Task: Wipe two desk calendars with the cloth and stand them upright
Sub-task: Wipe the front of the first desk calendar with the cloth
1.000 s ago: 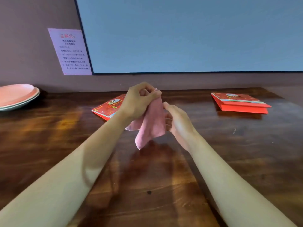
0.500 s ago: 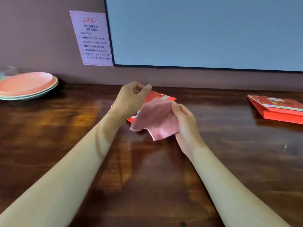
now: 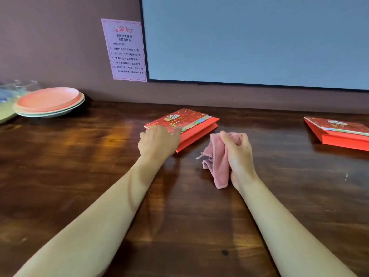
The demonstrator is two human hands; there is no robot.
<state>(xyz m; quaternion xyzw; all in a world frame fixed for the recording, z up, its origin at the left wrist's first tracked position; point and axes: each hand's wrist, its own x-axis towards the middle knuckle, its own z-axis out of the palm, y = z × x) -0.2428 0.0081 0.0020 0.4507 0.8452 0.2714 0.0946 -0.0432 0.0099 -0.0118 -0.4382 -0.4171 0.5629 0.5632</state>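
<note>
Now my right hand (image 3: 237,152) fisted round the pink cloth (image 3: 218,168), my left hand (image 3: 159,140) loose-fingered on the flat calendar (image 3: 185,118).

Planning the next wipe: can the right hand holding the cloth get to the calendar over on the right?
Probably yes. Only open tabletop lies between the right hand, gripping the cloth, and that calendar, lying flat; it may need a stretch.

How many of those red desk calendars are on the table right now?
2. One calendar lies flat in the middle, by the left hand; the other calendar lies flat at the far right, partly cut off by the picture's edge. None seems hidden.
</note>
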